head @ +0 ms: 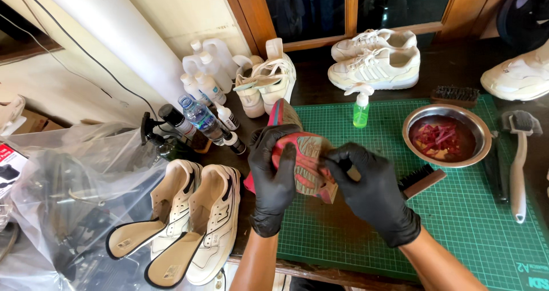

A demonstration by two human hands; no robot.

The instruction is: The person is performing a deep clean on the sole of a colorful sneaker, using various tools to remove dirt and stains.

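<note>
Pretty sure I'm in a shoe-cleaning workshop: green gridded cutting mat (457, 211), white plastic cleaner bottles (209, 68), long-handled scrub brush (517, 154), pairs of white leather sneakers (377, 59) everywhere.

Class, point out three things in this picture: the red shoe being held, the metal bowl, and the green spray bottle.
red shoe (302, 160), head view, on its sole.
metal bowl (413, 119), head view, on its left rim.
green spray bottle (361, 113), head view, on its green body.

Bare green cutting mat (457, 222) lies open to the near right. At its far right sit a steel bowl (446, 135) and a long-handled brush (517, 165) (handle toward the person). A green spray bottle (361, 109) stands behind. Left, cream sneakers (194, 216) and crowded bottles (200, 116) block passage.
</note>
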